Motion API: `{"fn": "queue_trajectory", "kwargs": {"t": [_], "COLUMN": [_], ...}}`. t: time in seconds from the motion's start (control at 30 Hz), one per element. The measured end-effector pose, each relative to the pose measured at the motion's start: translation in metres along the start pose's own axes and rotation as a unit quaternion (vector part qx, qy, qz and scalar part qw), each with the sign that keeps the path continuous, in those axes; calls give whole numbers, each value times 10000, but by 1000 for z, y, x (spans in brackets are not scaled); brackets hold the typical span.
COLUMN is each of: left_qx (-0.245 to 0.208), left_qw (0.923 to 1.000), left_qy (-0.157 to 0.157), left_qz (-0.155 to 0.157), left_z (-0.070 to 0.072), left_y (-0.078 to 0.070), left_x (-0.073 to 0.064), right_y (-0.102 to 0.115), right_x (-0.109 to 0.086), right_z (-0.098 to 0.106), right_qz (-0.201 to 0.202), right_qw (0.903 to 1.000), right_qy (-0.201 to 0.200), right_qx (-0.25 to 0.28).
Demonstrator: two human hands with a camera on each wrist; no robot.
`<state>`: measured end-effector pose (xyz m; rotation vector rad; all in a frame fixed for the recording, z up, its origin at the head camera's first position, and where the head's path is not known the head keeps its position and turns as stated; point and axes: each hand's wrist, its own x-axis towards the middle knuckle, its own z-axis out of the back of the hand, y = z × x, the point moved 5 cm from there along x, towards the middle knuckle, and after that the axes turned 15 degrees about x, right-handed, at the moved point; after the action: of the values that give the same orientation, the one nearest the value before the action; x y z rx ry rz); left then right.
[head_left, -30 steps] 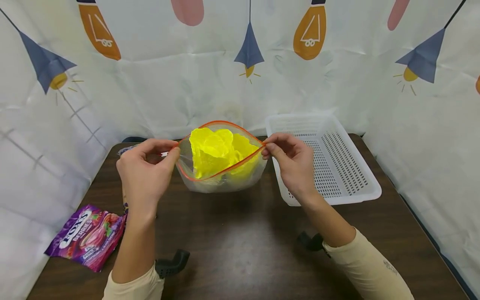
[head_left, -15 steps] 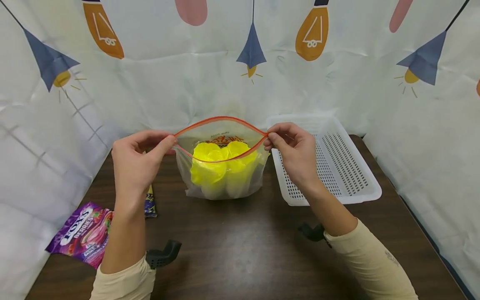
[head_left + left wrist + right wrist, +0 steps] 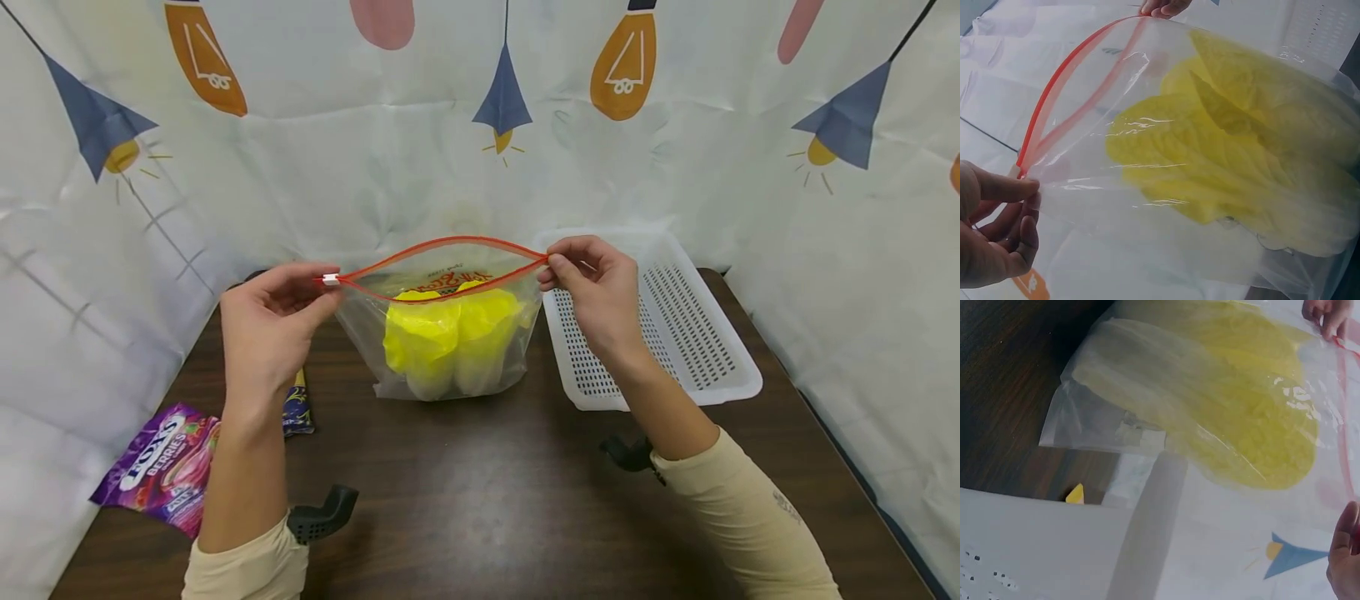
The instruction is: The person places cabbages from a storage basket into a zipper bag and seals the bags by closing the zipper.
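Observation:
A clear zip bag (image 3: 517, 358) with a red zip edge (image 3: 459, 241) stands upright over the table, its mouth parted. Inside are two leafy heads (image 3: 456, 333), yellow above and whitish at the base, like napa cabbages. At the left end of the zip, next to the white slider (image 3: 331, 280), my left hand (image 3: 264, 325) pinches the edge between thumb and fingers. My right hand (image 3: 606, 296) pinches the opposite end. In the left wrist view the left thumb and fingers (image 3: 1007, 215) meet at the bag's corner.
A white perforated basket (image 3: 738, 387) stands at the right behind my right forearm. To the left lie a purple Fox's Berries candy bag (image 3: 161, 467) and a dark blue-and-yellow packet (image 3: 298, 410), partly hidden by my left arm. A patterned sheet (image 3: 420, 158) hangs behind the table.
The bag's mouth has been tipped upright and stretched wider and narrower, with both hands slightly farther apart. The white slider now shows beside my left fingers.

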<state>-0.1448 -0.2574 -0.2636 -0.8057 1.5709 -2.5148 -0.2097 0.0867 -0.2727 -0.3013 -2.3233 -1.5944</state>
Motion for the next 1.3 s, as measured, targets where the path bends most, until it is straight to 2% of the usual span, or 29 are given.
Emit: {"fn": "queue_trajectory", "kwargs": {"t": [0.13,0.23,0.3,0.4,0.5,0.6,0.67,0.77,0.87,1.07,1.17,1.3], "left_qx": [-533,-815,-955,-1110,-1252,-1333,-1420,-1537,-1707,-1874,-1920,-1874], "left_qw": [9982,9955,9936,9913,9892,9880,9865,9841,9805,9757,9751,9761], "left_qy": [-246,-408,-484,-581,-595,-592,-630,-759,-887,-1080,-1062,-1043], "left_qz": [-105,-276,-355,-415,-467,-517,-510,-471,-404,-344,-319,-338], "left_z": [-2,-3,-5,-8,-11,-14,-14,-13,-13,-13,-14,-14], "left_y": [6,9,11,14,15,15,15,16,18,20,20,20], "left_x": [2,4,4,5,5,5,5,5,5,5,5,5], "right_y": [-1,1,4,10,20,31,36,39,38,26,16,4], "right_x": [2,3,1,-2,-9,-17,-21,-23,-23,-11,-4,3], "right_z": [4,6,6,4,-4,-19,-34,-63,-94,-144,-163,-184], "right_qz": [-49,-29,42,376,1050,1845,2249,2530,2478,2084,1732,1407], "right_qw": [9999,9989,9962,9858,9670,9467,9357,9228,9111,8746,8482,8075], "right_qy": [-117,-213,-260,-305,-323,-113,188,885,1605,2760,3220,3595], "right_qx": [-78,-419,-825,-1610,-2298,-2639,-2713,-2767,-2877,-3399,-3832,-4460]}}
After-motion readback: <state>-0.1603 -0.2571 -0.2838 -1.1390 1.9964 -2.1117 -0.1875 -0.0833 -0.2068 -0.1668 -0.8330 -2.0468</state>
